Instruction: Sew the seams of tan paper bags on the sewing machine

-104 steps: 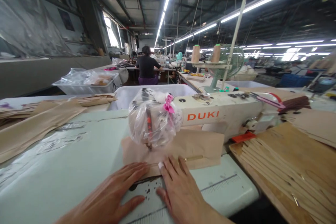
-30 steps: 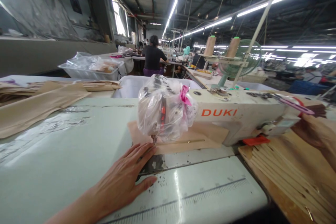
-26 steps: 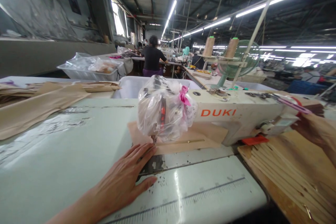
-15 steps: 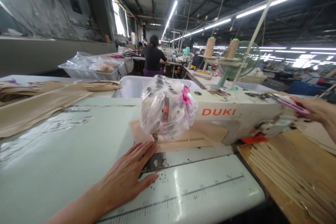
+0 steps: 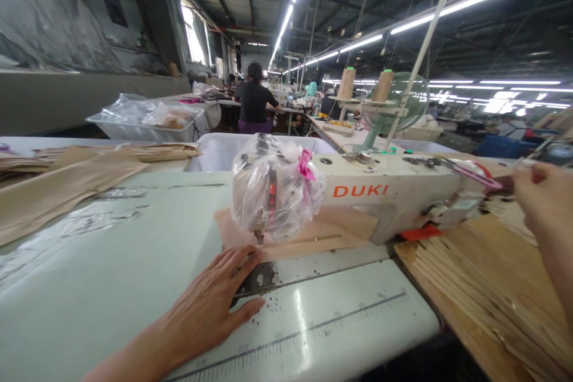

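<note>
My left hand (image 5: 210, 304) lies flat and open on the pale green sewing table (image 5: 111, 274). Its fingertips touch the near edge of a tan fabric piece (image 5: 331, 230), which lies under the needle. A white DUKI sewing machine (image 5: 385, 191) stands over the fabric, its head wrapped in clear plastic (image 5: 273, 191) tied with a pink ribbon. My right hand (image 5: 539, 197) hovers at the far right, beside the machine's right end. It is blurred and its fingers look curled. Pink-handled scissors (image 5: 474, 173) rest on top of the machine, just left of that hand.
A wooden board with a stack of tan strips (image 5: 474, 286) lies to the right. A tan fabric pile (image 5: 67, 179) lies at the left and a white bin (image 5: 215, 152) behind the table. Thread cones (image 5: 347, 83) and a green fan (image 5: 394, 104) stand behind the machine. A person (image 5: 253, 104) sits far back.
My right hand left the fabric, went to the machine's right end, rose to the scissors and has now drawn back right. The left hand stayed flat by the needle.
</note>
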